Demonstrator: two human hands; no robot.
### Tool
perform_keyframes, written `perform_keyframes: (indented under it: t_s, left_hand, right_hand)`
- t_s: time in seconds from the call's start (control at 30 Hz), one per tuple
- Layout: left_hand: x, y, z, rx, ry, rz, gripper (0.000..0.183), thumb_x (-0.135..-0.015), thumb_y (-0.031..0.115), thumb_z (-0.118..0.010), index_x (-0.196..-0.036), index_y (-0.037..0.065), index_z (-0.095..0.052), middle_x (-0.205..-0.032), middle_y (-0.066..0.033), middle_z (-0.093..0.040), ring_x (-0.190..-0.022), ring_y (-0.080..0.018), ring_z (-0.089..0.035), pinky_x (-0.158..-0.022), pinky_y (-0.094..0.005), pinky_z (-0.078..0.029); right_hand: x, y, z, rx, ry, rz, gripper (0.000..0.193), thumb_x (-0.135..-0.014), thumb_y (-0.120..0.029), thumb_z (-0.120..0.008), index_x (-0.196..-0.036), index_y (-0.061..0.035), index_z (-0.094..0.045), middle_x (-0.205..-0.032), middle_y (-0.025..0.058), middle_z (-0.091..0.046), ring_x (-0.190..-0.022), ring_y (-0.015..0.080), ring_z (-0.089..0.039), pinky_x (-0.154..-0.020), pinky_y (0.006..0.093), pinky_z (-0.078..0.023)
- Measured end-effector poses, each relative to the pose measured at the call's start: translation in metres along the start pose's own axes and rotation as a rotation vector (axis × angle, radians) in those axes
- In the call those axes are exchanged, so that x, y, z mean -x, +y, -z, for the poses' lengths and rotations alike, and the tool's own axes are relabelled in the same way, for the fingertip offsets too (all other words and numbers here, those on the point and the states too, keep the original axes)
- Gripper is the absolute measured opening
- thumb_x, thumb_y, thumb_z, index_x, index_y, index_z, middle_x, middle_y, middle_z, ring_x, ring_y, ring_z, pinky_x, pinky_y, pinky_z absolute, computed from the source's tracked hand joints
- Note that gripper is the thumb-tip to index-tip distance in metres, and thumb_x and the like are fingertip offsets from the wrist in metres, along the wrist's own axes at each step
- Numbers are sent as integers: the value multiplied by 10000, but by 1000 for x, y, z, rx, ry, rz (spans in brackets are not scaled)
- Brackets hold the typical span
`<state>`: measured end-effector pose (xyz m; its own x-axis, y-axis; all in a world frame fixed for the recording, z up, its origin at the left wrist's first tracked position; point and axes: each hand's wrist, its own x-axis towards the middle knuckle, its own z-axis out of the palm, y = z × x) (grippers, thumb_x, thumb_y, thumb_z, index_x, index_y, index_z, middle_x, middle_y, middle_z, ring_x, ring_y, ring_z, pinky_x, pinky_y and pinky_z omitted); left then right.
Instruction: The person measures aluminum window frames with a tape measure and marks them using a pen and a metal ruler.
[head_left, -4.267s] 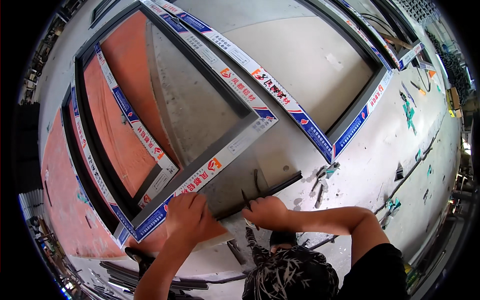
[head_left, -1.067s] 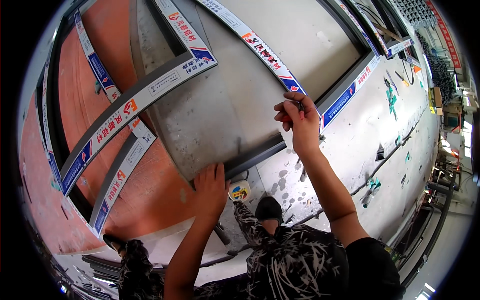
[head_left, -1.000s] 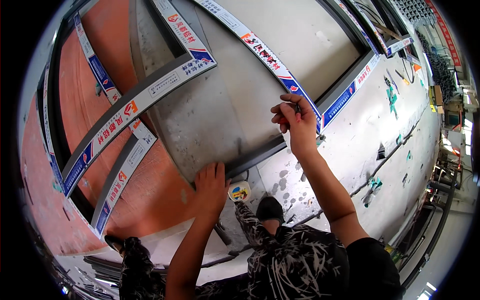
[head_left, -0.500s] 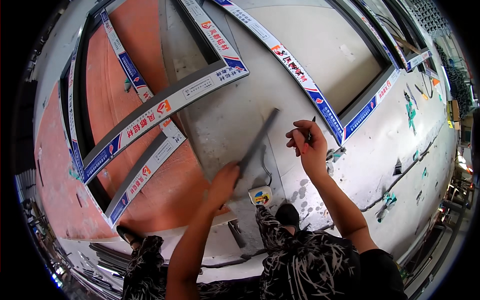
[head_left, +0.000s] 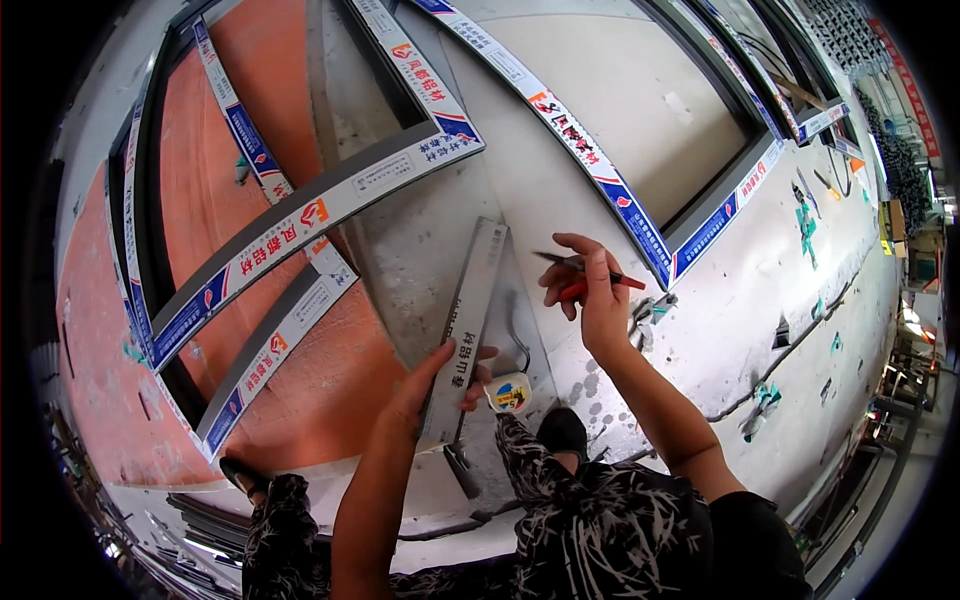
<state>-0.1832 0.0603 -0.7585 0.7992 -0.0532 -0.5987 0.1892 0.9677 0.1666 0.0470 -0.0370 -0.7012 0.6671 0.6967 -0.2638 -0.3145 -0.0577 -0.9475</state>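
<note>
My left hand is closed around the lower part of a flat grey aluminium strip. Its broad printed face is turned up and its far end points away from me. In my right hand is a small pointed tool with a red handle and dark tip; its exact kind is hard to make out. The tip points left toward the strip, apart from it. Just right of my left fingers lies a white rounded object with a colourful label, a dark curved cord above it.
Dark window frames with printed film lie at the left over an orange sheet. Another frame lies at the upper right. Green scraps and small offcuts dot the floor. My shoe is near the labelled object.
The strip has been turned so its printed face shows, and it stands more upright in the picture. My right hand's tool has swung round, its tip now pointing left.
</note>
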Motion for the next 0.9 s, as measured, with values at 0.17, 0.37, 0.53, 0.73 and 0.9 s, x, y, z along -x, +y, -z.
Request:
perform_keyframes:
  t_s: [0.17,0.37,0.53,0.73,0.9]
  left_hand:
    - [-3,-2,2,-99,194,52,555,-956,452,-490,-1207,-42,-505,-950,-126,-634,-804,-187,-631,-729,-300,-537]
    - [-19,-15,30,-475,441,-56,457,-941,429,-539,-1059,-9,-591,-860,-98,-653,-768,-169,-637,-706,-294,-525]
    - [-18,-13,30,-462,523,-105,473,-929,432,-559,-1005,-31,-617,-792,-118,-673,-690,-180,-654,-651,-295,-529]
    - [-20,-10,34,-461,474,-131,529,-919,461,-566,-997,-61,-605,-783,-133,-677,-642,-188,-654,-607,-300,-532]
    - [-20,-10,40,-460,442,-67,526,-945,489,-498,-991,-25,-601,-820,-120,-668,-720,-203,-656,-689,-326,-531]
  right_hand:
    - [1,3,-8,44,-16,-73,289,-977,-262,-512,-1024,-14,-651,-771,77,-643,-574,92,-578,-469,193,-372]
    - [-41,-16,-31,12,-136,20,125,-918,-98,-583,-988,-5,-628,-750,65,-623,-578,101,-576,-513,206,-433]
    - [-160,-30,-73,82,-157,420,140,-865,-138,-641,-948,-29,-612,-749,34,-631,-608,73,-585,-486,201,-373]
    - [-212,-26,-103,182,-53,315,146,-826,-93,-631,-855,39,-576,-607,52,-608,-489,108,-587,-497,227,-475]
    - [-213,-15,-105,200,-76,376,209,-830,-157,-646,-826,26,-545,-599,56,-608,-485,110,-591,-461,243,-449]
